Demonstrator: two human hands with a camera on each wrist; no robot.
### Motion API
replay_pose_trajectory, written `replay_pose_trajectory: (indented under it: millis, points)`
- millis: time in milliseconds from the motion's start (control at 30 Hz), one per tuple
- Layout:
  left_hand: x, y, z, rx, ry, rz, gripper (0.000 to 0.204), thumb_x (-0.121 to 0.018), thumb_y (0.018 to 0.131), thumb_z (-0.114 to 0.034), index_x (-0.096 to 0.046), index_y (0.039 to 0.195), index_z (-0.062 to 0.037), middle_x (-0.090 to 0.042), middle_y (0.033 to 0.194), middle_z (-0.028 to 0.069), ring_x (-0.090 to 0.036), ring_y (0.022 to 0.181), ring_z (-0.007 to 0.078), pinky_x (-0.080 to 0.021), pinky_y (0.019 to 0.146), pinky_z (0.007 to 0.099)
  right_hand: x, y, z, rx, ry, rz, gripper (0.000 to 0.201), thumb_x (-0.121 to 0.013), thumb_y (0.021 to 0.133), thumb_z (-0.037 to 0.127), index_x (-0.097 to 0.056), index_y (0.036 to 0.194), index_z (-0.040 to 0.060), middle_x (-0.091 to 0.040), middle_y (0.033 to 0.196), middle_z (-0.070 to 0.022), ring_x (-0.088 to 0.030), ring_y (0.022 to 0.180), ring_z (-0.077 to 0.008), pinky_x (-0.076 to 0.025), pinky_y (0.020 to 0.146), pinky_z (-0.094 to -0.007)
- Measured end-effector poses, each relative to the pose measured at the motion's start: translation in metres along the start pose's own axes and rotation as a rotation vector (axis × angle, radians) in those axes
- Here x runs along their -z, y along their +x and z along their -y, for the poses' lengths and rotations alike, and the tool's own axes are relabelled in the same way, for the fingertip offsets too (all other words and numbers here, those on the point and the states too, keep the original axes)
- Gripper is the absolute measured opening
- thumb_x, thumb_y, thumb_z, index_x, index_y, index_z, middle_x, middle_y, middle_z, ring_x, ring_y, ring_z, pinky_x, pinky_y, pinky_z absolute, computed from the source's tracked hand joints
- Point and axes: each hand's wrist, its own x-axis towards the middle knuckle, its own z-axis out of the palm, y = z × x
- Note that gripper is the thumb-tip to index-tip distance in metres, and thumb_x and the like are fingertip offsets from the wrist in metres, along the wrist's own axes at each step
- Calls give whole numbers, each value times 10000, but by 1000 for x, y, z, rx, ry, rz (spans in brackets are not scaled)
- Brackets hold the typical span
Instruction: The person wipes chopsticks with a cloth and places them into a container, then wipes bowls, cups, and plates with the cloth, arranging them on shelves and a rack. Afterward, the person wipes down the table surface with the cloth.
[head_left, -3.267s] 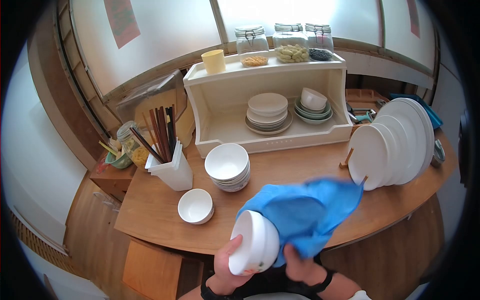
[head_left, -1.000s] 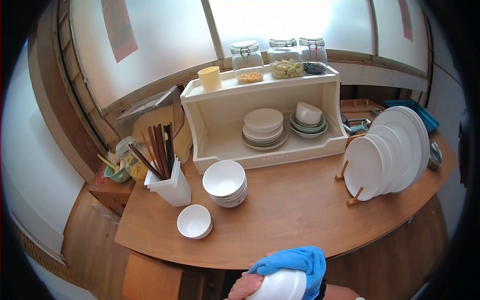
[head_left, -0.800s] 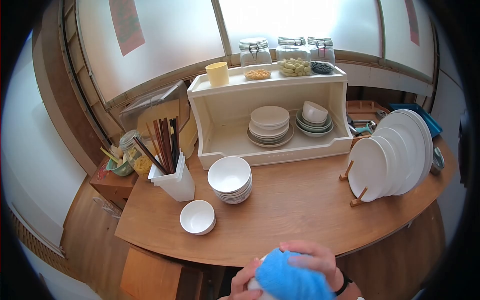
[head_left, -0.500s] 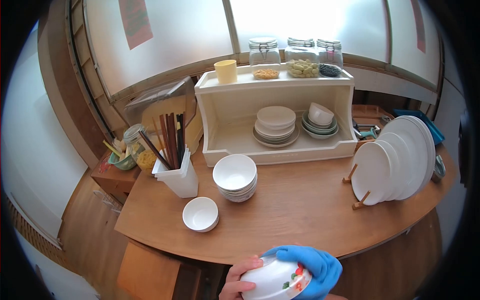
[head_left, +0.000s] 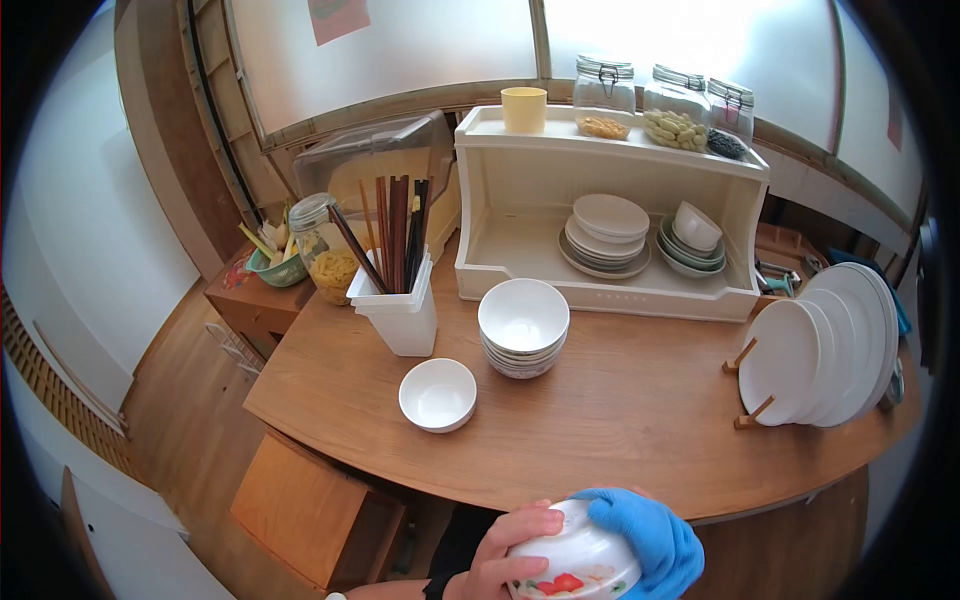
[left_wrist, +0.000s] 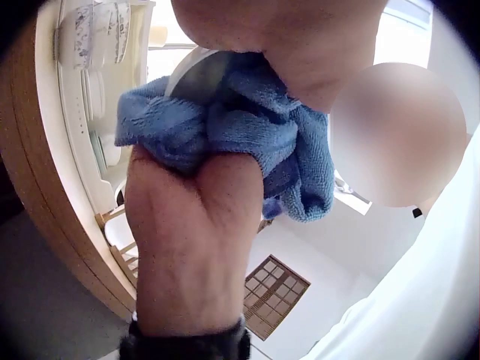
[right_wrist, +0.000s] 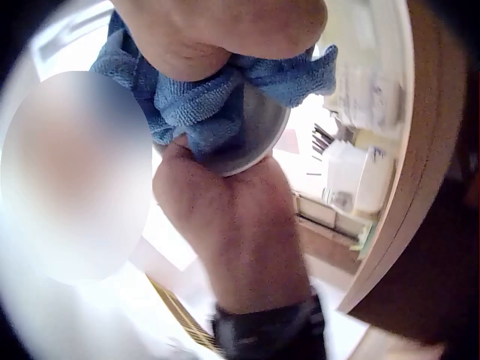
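Note:
My left hand (head_left: 510, 555) grips a white bowl (head_left: 575, 535) with red flowers and green leaves, at the bottom of the head view. The bowl is tipped, its outside facing the camera. A blue cloth (head_left: 660, 545) wraps over the bowl's right side and rim. My right hand (left_wrist: 199, 202) holds this cloth against the bowl's inside; in the head view the cloth mostly hides that hand. In the right wrist view, the left hand (right_wrist: 232, 202) supports the bowl's edge from below, while the bunched cloth (right_wrist: 199, 105) fills part of the bowl.
A single white bowl (head_left: 438, 395) and a stack of bowls (head_left: 523, 325) stand on the wooden table (head_left: 640, 420). Behind them are a chopstick holder (head_left: 400, 318) and a cream shelf (head_left: 610, 300) with dishes. White plates (head_left: 785, 360) stand in a rack at the right.
The cloth, earlier spread out beside the bowl, is now bunched over its rim. The bowl has turned in my hands, showing its flowers. The head view has swung left.

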Motion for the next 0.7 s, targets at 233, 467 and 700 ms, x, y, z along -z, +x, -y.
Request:
replay_pose_trajectory:
  millis: [233, 467, 700]
  points:
    - [15, -32, 18, 280, -48, -83, 381, -594, 911, -197, -415, 1213, -50, -495, 1214, 261, -576, 1034, 321, -479, 899, 416, 3, -4, 4, -10, 11, -11, 395, -677, 732, 64, -619, 1123, 49, -664, 970, -170, -650, 878, -212, -527, 719, -312]
    - [50, -6, 39, 505, 224, 11, 320, -498, 866, -39, -475, 1178, 29, -519, 1152, 202, -541, 1037, 293, -415, 927, 338, 13, -7, 1, -12, 8, -26, 398, -684, 723, 82, -622, 1115, 51, -665, 974, -166, -649, 883, -216, -525, 725, -316]
    - [33, 25, 82, 1167, -210, -134, 309, -458, 921, -98, -490, 1212, 0, -553, 1119, 74, -498, 1057, 131, -385, 935, 266, 26, -14, 5, -11, 11, -65, 401, -691, 714, 101, -625, 1107, 54, -666, 977, -161, -648, 888, -220, -524, 732, -321]
